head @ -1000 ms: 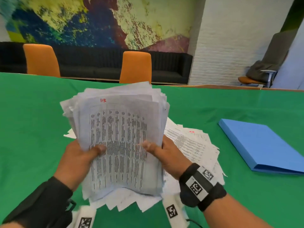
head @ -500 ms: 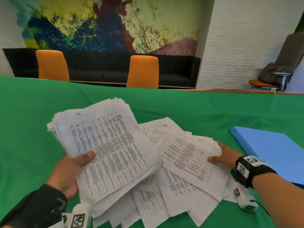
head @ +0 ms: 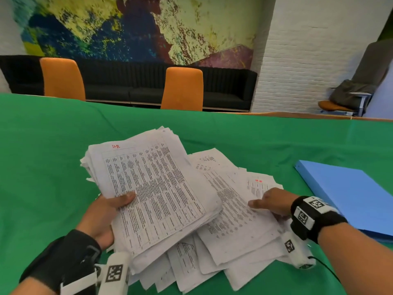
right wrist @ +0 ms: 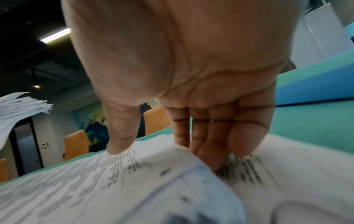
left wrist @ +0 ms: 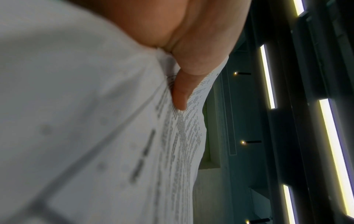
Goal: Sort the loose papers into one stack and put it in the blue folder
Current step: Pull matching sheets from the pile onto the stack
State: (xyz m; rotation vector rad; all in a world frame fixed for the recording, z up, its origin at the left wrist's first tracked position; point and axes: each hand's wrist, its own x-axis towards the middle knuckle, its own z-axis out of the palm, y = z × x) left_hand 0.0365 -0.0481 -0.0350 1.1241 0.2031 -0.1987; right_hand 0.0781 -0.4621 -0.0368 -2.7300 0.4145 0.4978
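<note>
Papers (head: 240, 209) beside the folder (head: 350, 194) look floppy; our left hand (head: 104, 216) grips the stack (head: 153, 188), right hand (head: 274, 201) presses flat, so we pinch edges.

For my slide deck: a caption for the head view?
Left hand grips thick paper stack; right hand gathers loose sheets.

Left of the loose papers (head: 234, 220) the green table (head: 42, 167) lies bare; right of them, the blue folder (head: 350, 192) blocks passage.
</note>
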